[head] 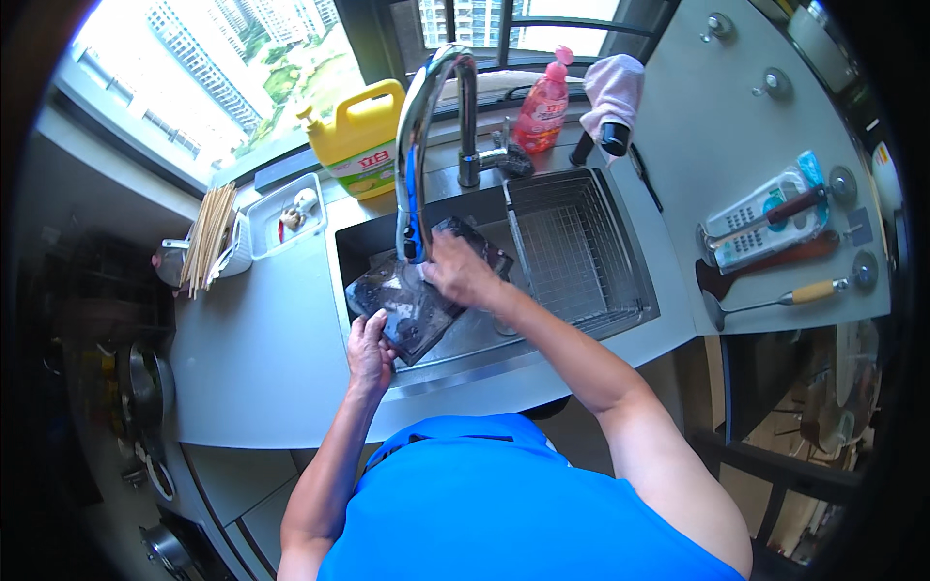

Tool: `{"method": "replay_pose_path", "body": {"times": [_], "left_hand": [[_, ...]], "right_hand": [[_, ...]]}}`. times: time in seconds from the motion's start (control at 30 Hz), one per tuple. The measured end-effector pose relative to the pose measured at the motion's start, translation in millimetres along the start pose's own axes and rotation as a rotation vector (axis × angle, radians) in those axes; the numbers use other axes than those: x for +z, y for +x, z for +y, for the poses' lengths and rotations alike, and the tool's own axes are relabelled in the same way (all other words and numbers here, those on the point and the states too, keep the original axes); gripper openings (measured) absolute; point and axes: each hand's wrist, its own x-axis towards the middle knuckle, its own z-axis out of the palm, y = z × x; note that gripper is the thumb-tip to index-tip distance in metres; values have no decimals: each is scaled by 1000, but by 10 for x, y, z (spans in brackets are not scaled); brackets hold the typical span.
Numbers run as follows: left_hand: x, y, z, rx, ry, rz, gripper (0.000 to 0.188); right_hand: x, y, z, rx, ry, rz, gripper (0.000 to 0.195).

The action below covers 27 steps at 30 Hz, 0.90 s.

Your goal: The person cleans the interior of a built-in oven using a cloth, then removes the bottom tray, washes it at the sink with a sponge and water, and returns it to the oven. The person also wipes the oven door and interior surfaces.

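My left hand (372, 352) grips the near left edge of a dark, glossy rectangular tray or panel (414, 309), thumb on top, and holds it tilted over the sink (465, 374). On the far right part of the same dark thing lies my right hand (461, 272), its fingers bent and slightly blurred; whether it holds something small cannot be told. The chrome faucet (414, 145) arches over the sink, and its spout end is close beside my right fingers. Wetness shows on the dark surface.
A wire basket (581, 254) fills the sink's right side. Behind stand a yellow jug (363, 138), a pink soap bottle (543, 109) and a cloth-draped holder (614, 83). At left are a white tray (254, 236) and chopsticks (205, 236). Utensils, including a wooden-handled ladle (806, 292), hang at right.
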Motion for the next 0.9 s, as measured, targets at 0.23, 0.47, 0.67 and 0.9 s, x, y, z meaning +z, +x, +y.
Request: {"method": "replay_pose_path", "body": {"times": [0.23, 0.47, 0.67, 0.9], "left_hand": [[-207, 166, -133, 14, 56, -168, 39], [14, 107, 78, -3, 86, -77, 20], [-236, 241, -10, 32, 52, 20, 17], [-234, 318, 237, 73, 87, 55, 21]], "right_hand": [[261, -121, -835, -260, 368, -42, 58], [149, -34, -436, -139, 194, 139, 50], [455, 40, -521, -86, 144, 158, 69], [363, -403, -113, -7, 87, 307, 66]]}}
